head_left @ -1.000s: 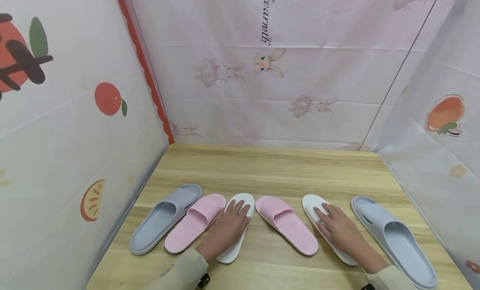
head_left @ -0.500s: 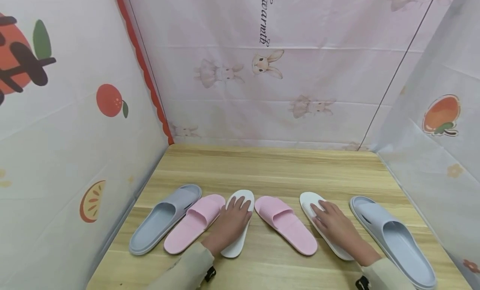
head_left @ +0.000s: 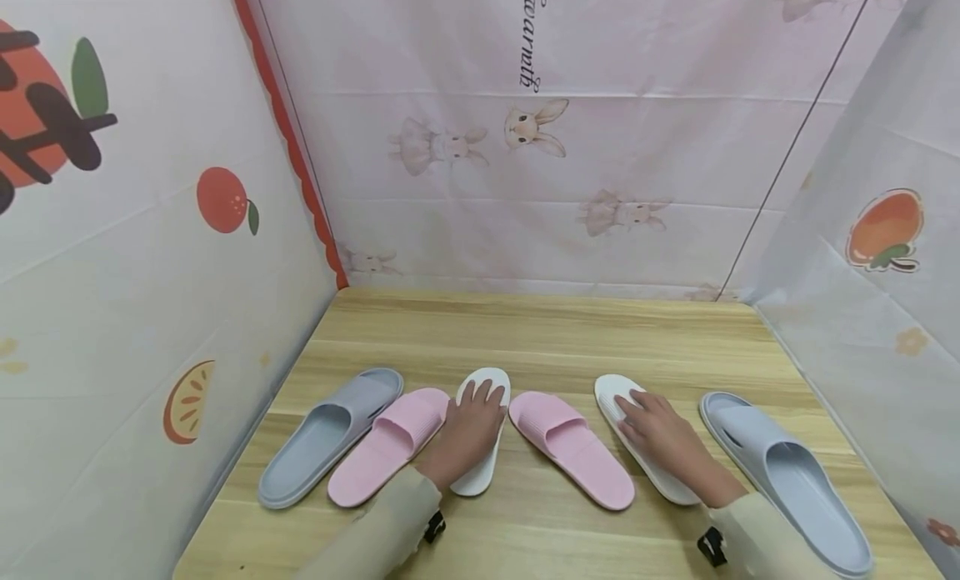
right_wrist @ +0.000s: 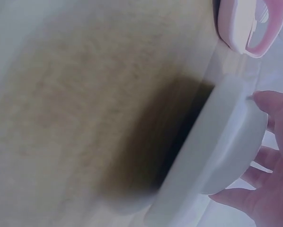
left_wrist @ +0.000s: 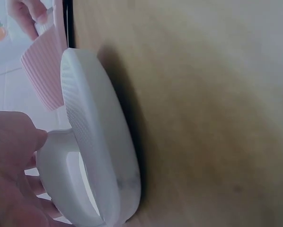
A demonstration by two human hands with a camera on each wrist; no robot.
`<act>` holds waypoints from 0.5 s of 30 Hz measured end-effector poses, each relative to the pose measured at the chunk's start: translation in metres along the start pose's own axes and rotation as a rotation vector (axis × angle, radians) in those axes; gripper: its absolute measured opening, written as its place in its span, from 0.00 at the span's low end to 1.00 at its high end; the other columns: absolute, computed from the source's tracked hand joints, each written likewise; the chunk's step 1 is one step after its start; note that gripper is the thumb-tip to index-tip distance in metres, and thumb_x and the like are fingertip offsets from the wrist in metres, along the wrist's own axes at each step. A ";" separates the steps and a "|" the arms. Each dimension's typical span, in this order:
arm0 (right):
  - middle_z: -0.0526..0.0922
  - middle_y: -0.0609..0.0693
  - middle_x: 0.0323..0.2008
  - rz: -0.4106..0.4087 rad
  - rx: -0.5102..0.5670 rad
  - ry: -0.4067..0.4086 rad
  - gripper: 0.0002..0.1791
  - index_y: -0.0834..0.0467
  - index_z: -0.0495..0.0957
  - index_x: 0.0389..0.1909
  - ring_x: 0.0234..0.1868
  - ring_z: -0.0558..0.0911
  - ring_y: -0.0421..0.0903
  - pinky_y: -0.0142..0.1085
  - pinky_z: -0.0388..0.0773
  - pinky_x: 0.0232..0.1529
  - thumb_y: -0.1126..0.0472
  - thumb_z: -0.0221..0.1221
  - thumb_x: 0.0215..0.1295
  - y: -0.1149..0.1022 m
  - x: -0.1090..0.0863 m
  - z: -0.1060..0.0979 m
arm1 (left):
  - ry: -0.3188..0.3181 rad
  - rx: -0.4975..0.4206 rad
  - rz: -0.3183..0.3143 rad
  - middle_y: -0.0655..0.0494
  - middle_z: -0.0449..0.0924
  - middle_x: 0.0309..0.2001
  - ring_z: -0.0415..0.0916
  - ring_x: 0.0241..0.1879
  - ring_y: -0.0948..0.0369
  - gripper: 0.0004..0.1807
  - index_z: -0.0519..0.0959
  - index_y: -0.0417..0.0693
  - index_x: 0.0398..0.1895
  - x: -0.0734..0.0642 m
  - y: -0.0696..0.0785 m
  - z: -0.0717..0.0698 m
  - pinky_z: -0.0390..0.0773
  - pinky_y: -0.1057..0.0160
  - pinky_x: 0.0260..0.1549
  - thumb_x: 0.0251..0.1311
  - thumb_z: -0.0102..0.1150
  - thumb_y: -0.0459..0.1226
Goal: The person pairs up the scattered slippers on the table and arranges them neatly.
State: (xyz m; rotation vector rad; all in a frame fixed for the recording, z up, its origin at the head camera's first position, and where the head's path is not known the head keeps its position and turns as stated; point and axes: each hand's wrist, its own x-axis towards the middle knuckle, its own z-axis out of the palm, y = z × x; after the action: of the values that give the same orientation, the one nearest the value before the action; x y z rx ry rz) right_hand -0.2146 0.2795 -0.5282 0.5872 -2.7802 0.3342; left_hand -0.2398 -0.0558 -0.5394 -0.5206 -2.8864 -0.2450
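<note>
My left hand (head_left: 471,434) lies over the strap of a white slipper (head_left: 474,482), between two pink slippers. In the left wrist view, the thumb and fingers of that hand hold the strap of the white slipper (left_wrist: 103,137) from both sides. Farther right, my right hand (head_left: 660,437) grips a second white slipper (head_left: 612,388) across its strap. The right wrist view shows fingers on either edge of this white slipper's strap (right_wrist: 241,146), with a dark shadow under the sole. Both white slippers point away from me, toes slightly ahead of the pink ones.
A pink slipper (head_left: 375,459) touches the left grey slipper (head_left: 307,455). Another pink slipper (head_left: 588,472) lies angled between the hands. On the far right rests the other grey slipper (head_left: 813,501). Printed cloth walls (head_left: 540,255) enclose the wooden tabletop (head_left: 540,330) at back and sides.
Both hands have moved forward, away from me, taking the two white slippers along. The right one has also shifted slightly left. Pink and grey slippers stay where they were.
</note>
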 end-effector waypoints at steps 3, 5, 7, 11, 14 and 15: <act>0.77 0.68 0.61 0.002 0.008 -0.004 0.24 0.59 0.78 0.63 0.60 0.75 0.65 0.62 0.81 0.39 0.58 0.64 0.67 0.001 0.005 0.001 | 0.000 0.002 0.000 0.47 0.71 0.69 0.65 0.69 0.43 0.23 0.72 0.50 0.69 0.005 0.001 -0.001 0.75 0.36 0.53 0.77 0.47 0.47; 0.76 0.68 0.61 0.007 0.011 -0.010 0.24 0.59 0.79 0.63 0.60 0.75 0.66 0.63 0.81 0.37 0.58 0.64 0.68 0.002 0.008 0.002 | -0.006 -0.004 -0.004 0.46 0.71 0.69 0.65 0.69 0.42 0.23 0.72 0.50 0.70 0.008 0.001 -0.002 0.74 0.35 0.53 0.77 0.47 0.47; 0.76 0.68 0.61 0.011 0.015 -0.018 0.24 0.59 0.78 0.63 0.59 0.75 0.66 0.62 0.81 0.36 0.58 0.64 0.68 0.003 0.011 0.003 | -0.015 -0.012 -0.008 0.46 0.70 0.69 0.65 0.69 0.42 0.24 0.71 0.49 0.70 0.012 0.001 -0.002 0.73 0.35 0.53 0.77 0.47 0.46; 0.76 0.69 0.61 -0.004 0.013 -0.020 0.24 0.59 0.78 0.63 0.59 0.75 0.67 0.62 0.81 0.37 0.59 0.64 0.68 0.005 0.016 0.005 | -0.043 -0.026 -0.017 0.46 0.70 0.70 0.65 0.69 0.43 0.24 0.71 0.48 0.70 0.020 0.001 -0.002 0.72 0.34 0.55 0.77 0.46 0.46; 0.76 0.69 0.61 -0.008 0.014 -0.021 0.24 0.60 0.78 0.63 0.59 0.75 0.67 0.62 0.81 0.40 0.58 0.64 0.68 0.006 0.019 0.006 | -0.067 -0.030 -0.023 0.47 0.70 0.70 0.64 0.69 0.42 0.24 0.71 0.48 0.71 0.025 0.001 -0.002 0.72 0.33 0.55 0.77 0.46 0.47; 0.76 0.69 0.61 -0.007 0.017 -0.024 0.24 0.60 0.78 0.63 0.59 0.75 0.67 0.63 0.81 0.40 0.58 0.63 0.68 0.006 0.021 0.007 | -0.075 -0.026 -0.026 0.47 0.69 0.70 0.64 0.69 0.43 0.25 0.70 0.48 0.71 0.026 0.000 -0.001 0.72 0.33 0.55 0.77 0.46 0.47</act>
State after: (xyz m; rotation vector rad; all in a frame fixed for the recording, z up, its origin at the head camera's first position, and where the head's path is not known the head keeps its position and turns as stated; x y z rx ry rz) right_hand -0.2369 0.2761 -0.5289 0.6084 -2.8002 0.3520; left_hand -0.2635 -0.0472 -0.5325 -0.5077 -2.9685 -0.2728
